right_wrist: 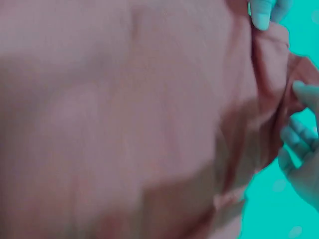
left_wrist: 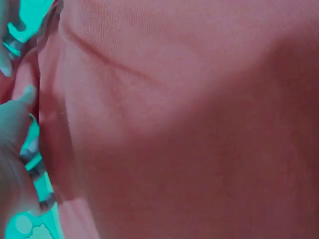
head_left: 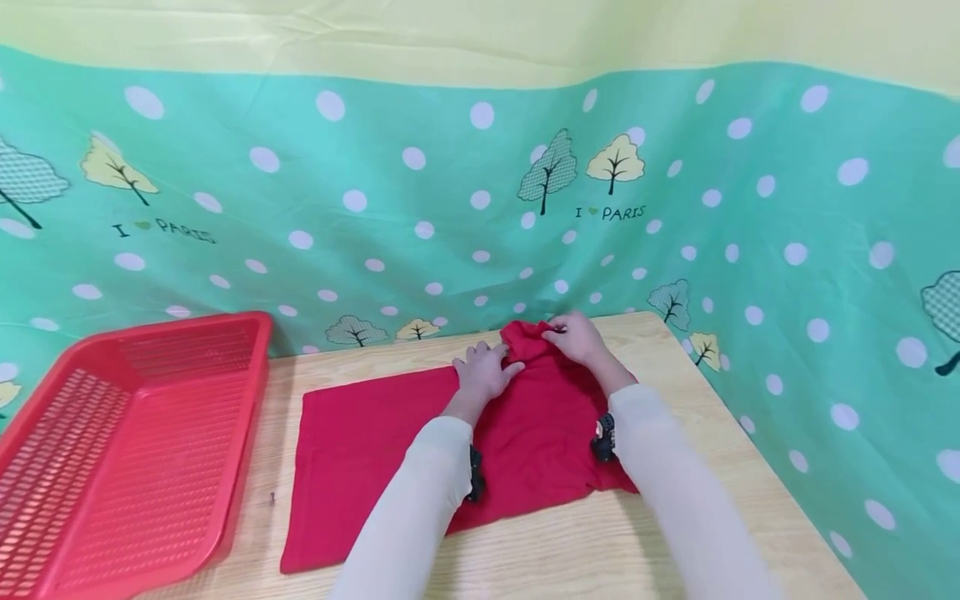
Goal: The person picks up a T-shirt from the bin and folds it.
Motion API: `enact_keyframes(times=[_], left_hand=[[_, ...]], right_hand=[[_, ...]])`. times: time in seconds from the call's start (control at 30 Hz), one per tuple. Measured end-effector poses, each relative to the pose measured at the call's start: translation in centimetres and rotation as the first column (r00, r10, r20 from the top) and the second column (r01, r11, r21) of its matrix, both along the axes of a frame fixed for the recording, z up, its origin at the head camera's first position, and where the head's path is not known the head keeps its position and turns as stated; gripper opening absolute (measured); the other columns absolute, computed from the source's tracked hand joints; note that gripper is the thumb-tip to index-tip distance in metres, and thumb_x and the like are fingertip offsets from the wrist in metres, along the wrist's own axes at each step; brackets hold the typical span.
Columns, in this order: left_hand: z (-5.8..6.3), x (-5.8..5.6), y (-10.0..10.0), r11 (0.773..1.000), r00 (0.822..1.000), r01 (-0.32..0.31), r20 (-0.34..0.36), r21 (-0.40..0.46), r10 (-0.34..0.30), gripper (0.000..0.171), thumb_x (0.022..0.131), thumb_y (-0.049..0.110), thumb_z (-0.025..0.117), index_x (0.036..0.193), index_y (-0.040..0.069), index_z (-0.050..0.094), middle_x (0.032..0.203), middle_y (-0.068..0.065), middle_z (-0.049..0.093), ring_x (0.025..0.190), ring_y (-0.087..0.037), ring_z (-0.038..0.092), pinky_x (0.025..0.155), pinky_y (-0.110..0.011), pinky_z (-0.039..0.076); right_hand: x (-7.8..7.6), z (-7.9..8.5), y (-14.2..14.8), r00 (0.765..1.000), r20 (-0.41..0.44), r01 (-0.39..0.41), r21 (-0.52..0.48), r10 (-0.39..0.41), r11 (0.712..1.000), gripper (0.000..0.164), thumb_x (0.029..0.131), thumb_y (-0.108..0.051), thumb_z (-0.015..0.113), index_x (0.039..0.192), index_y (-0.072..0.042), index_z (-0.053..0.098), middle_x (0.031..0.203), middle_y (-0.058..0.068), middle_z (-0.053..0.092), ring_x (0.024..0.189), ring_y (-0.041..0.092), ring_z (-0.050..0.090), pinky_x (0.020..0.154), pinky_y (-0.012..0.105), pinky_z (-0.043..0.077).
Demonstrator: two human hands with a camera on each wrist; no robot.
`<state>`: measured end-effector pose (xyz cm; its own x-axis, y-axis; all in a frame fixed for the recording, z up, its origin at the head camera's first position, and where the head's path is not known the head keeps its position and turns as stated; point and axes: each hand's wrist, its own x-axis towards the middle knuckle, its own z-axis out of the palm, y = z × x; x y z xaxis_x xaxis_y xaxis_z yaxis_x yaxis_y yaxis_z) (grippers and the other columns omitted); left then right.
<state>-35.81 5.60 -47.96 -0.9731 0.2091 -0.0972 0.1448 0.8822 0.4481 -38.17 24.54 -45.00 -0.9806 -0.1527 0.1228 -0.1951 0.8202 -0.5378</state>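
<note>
A red cloth (head_left: pixel 375 433) lies spread on the table, flat and straight-edged on its left half, wrinkled on its right. Its far right edge is bunched up. On the cloth's far edge rests my left hand (head_left: pixel 483 371), fingers spread and thumb pointing toward the bunched part; the left wrist view shows this hand (left_wrist: pixel 15 154) along the fabric's border. My right hand (head_left: pixel 579 337) pinches the raised, gathered edge between thumb and fingers. Seen from the right wrist, that hand (right_wrist: pixel 306 164) is at the crumpled folds, with its thumb against the fabric.
At the left stands a red plastic basket (head_left: pixel 243 450) with slotted sides. The wooden table (head_left: pixel 540 554) meets a green dotted curtain (head_left: pixel 405 208) at the back and right. A small dark spot (head_left: pixel 272 497) marks the wood between basket and cloth.
</note>
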Motion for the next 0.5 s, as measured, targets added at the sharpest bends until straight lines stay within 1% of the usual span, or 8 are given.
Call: enact_keyframes(times=[0.07,0.1,0.17,0.2,0.3,0.37,0.43,0.5], left_hand=[[-0.2,0.0,-0.3,0.994,0.998,-0.044,-0.042,0.104,0.049,0.046,0.089,0.051,0.055,0.126,0.024,0.056,0.127,-0.009,0.051,0.12,-0.03,0.044,0.096,-0.059,0.031],[-0.2,-0.1,-0.5,0.984,0.996,-0.061,-0.06,0.17,0.072,0.042,0.088,0.049,0.057,0.121,0.023,0.06,0.124,-0.008,0.053,0.117,-0.029,0.046,0.094,-0.057,0.033],[-0.1,-0.1,-0.7,0.953,0.991,-0.066,-0.093,0.295,0.097,0.032,0.088,0.044,0.059,0.109,0.02,0.064,0.116,-0.005,0.058,0.112,-0.025,0.051,0.092,-0.053,0.035],[0.0,-0.2,-0.8,0.937,0.991,-0.053,-0.098,0.346,0.093,0.027,0.089,0.042,0.06,0.104,0.02,0.063,0.11,-0.006,0.06,0.105,-0.027,0.055,0.091,-0.05,0.036],[0.8,-0.2,-1.0,0.882,0.996,0.026,-0.092,0.47,0.019,0.023,0.091,0.036,0.059,0.099,0.015,0.058,0.106,-0.006,0.063,0.104,-0.025,0.059,0.092,-0.042,0.041],[1.4,-0.2,-1.0,0.862,0.995,0.09,-0.077,0.5,-0.059,0.023,0.093,0.034,0.056,0.104,0.013,0.054,0.109,-0.008,0.062,0.107,-0.026,0.059,0.093,-0.038,0.045],[2.1,-0.1,-1.0,0.854,0.989,0.144,-0.068,0.501,-0.128,0.025,0.095,0.032,0.053,0.109,0.012,0.05,0.116,-0.007,0.06,0.113,-0.022,0.057,0.091,-0.035,0.048],[2.8,0.2,-0.9,0.865,0.979,0.203,-0.077,0.459,-0.189,0.024,0.096,0.031,0.051,0.112,0.013,0.047,0.115,-0.007,0.061,0.11,-0.021,0.059,0.088,-0.033,0.05]], right_hand=[[0.3,0.9,0.2,0.999,0.007,-0.032,-0.058,0.033,0.998,0.019,0.087,-0.017,0.064,0.093,0.0,0.072,0.093,0.018,0.064,0.092,0.03,0.056,0.082,0.041,0.047],[0.4,1.3,0.3,0.999,0.019,-0.042,-0.081,0.044,0.996,0.02,0.087,-0.017,0.065,0.095,0.0,0.072,0.094,0.019,0.064,0.091,0.03,0.057,0.081,0.04,0.048],[0.8,2.1,0.7,0.998,0.056,-0.034,-0.106,0.04,0.994,0.021,0.087,-0.019,0.065,0.097,-0.002,0.072,0.094,0.017,0.066,0.088,0.026,0.058,0.076,0.035,0.048],[1.0,2.5,0.9,0.996,0.079,-0.023,-0.114,0.032,0.993,0.022,0.088,-0.02,0.064,0.097,-0.003,0.072,0.094,0.016,0.067,0.086,0.025,0.058,0.074,0.032,0.047],[1.6,3.6,1.9,0.993,0.116,-0.001,-0.12,0.015,0.993,0.023,0.089,-0.021,0.063,0.1,-0.004,0.072,0.097,0.015,0.069,0.086,0.023,0.06,0.072,0.029,0.047],[2.1,4.4,2.6,0.991,0.13,0.003,-0.129,0.014,0.992,0.024,0.089,-0.019,0.061,0.103,-0.002,0.071,0.102,0.017,0.068,0.093,0.025,0.06,0.077,0.031,0.048],[2.6,5.0,3.3,0.991,0.129,-0.01,-0.135,0.028,0.991,0.024,0.09,-0.016,0.059,0.105,-0.001,0.069,0.106,0.018,0.067,0.099,0.027,0.059,0.082,0.034,0.048],[3.1,5.5,4.2,0.99,0.132,-0.034,-0.138,0.052,0.99,0.023,0.089,-0.013,0.056,0.104,0.0,0.069,0.106,0.019,0.067,0.099,0.028,0.059,0.084,0.035,0.047]])
